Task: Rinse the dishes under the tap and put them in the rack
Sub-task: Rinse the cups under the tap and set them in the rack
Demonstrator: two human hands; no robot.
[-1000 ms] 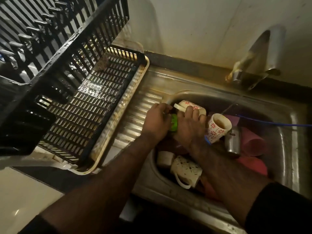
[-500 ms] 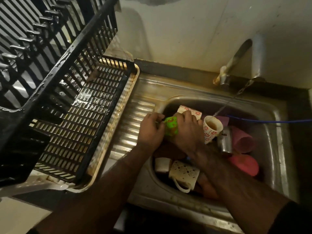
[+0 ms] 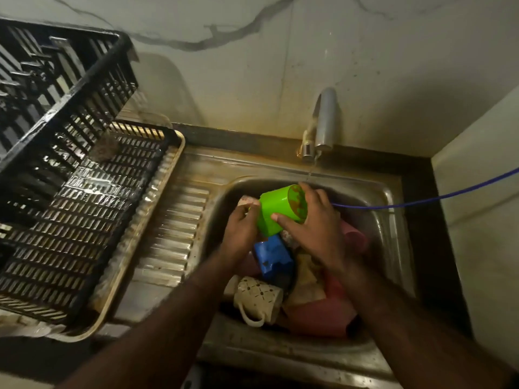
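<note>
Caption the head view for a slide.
Both hands hold a green plastic cup under the metal tap.

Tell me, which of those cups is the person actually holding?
The bright green cup, held on its side under the tap by both hands. The blue cup and white patterned mug lie untouched in the sink.

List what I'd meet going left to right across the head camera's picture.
Black dish rack → ridged drainboard → left hand → green cup → right hand → blue cord.
</note>
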